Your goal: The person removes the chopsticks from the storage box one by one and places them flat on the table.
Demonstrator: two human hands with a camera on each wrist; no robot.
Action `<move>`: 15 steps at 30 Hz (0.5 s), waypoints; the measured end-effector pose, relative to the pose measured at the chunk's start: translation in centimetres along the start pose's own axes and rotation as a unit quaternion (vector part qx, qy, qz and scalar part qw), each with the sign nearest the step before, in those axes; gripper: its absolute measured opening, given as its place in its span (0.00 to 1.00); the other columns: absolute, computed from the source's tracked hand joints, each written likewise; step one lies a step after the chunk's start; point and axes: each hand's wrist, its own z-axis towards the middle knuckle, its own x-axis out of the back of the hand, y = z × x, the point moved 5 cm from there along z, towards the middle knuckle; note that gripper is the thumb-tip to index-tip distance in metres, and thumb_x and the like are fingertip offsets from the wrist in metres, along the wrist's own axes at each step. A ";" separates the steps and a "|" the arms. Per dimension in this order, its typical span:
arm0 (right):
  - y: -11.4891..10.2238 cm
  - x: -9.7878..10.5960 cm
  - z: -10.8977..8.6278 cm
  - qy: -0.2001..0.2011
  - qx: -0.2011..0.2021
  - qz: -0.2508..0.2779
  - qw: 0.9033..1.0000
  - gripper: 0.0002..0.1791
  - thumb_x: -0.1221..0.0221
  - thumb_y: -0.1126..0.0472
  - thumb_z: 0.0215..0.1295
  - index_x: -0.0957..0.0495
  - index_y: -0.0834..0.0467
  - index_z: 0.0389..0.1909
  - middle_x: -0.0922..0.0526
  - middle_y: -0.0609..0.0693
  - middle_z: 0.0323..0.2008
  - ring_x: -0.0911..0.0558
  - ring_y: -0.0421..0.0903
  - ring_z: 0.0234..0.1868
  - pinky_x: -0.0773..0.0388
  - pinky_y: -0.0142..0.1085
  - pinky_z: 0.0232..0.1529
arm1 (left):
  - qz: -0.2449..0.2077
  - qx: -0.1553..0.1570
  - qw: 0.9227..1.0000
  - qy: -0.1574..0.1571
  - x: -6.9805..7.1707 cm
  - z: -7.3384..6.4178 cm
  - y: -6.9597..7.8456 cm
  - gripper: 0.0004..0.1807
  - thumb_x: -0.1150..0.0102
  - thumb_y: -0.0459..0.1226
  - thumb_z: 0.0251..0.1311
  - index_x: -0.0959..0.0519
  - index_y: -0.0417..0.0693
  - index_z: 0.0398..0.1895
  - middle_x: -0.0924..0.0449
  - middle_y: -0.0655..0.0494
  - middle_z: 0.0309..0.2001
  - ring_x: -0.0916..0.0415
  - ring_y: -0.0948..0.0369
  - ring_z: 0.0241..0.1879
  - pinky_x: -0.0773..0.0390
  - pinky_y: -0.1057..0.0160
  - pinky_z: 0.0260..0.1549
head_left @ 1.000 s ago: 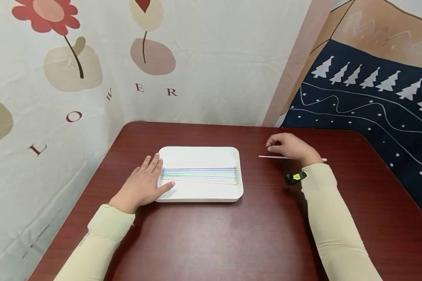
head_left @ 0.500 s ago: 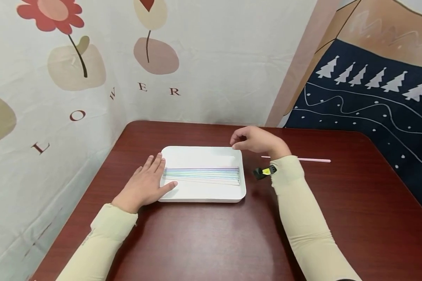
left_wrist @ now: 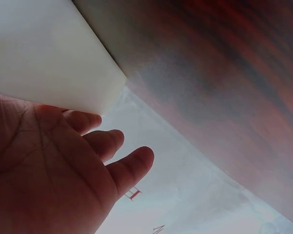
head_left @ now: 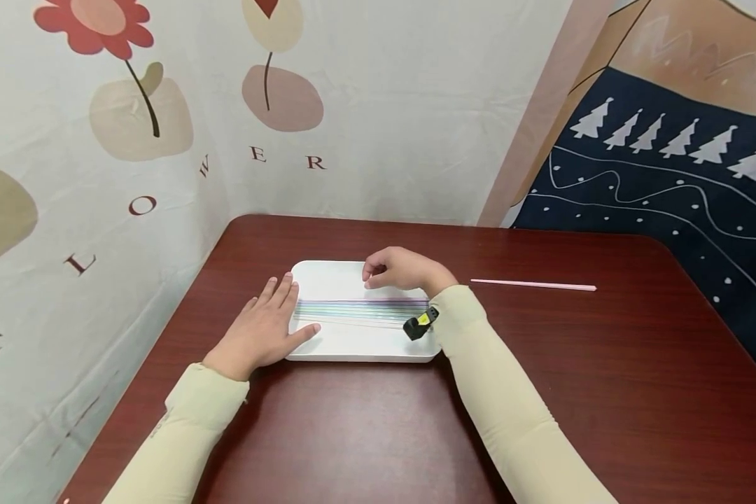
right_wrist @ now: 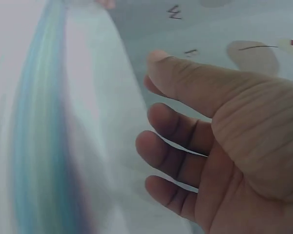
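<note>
A white rectangular tray [head_left: 365, 347] lies on the table, with several thin pastel straw-like sticks [head_left: 346, 311] side by side across its middle. My left hand [head_left: 261, 329] rests on the tray's left edge, fingers straight and thumb over the inside corner. Above the tray's far right part is my right hand [head_left: 406, 269], its fingers loosely curled. In the right wrist view, nothing shows between the right hand's [right_wrist: 205, 141] thumb and fingers, and the coloured sticks [right_wrist: 44, 146] run beside it, blurred. Under the left palm, the left wrist view shows the tray's side [left_wrist: 53, 53].
One pink stick [head_left: 533, 285] lies alone on the dark red table [head_left: 365, 427], right of the tray. A small black device [head_left: 420, 324] hangs at the right wrist. A white printed cloth [head_left: 403, 112] and a navy cloth [head_left: 655, 182] hang behind the table.
My right hand has moved left from above the pink stick to over the tray, leaving that stick on the table. My left hand stays on the tray's edge.
</note>
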 end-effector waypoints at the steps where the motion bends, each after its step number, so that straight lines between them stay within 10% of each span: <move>1: 0.0 -0.4 0.2 -0.003 0.001 0.001 1.000 0.04 0.36 0.60 0.66 0.19 0.48 0.32 0.20 0.46 0.30 0.26 0.44 0.34 0.29 0.35 0.36 | 0.000 0.001 1.000 -0.001 0.0 0.0 0.0 0.54 0.60 0.68 0.67 0.51 0.31 0.77 0.61 0.37 0.78 0.62 0.38 0.76 0.47 0.34 0.66; 15: 0.8 -3.2 1.4 -0.007 -0.015 -0.001 1.000 0.06 0.37 0.59 0.68 0.19 0.49 0.29 0.21 0.44 0.28 0.26 0.40 0.30 0.29 0.33 0.34 | 0.003 0.001 1.000 -0.002 0.0 0.0 0.0 0.54 0.60 0.68 0.67 0.51 0.31 0.76 0.61 0.36 0.78 0.62 0.37 0.75 0.46 0.34 0.66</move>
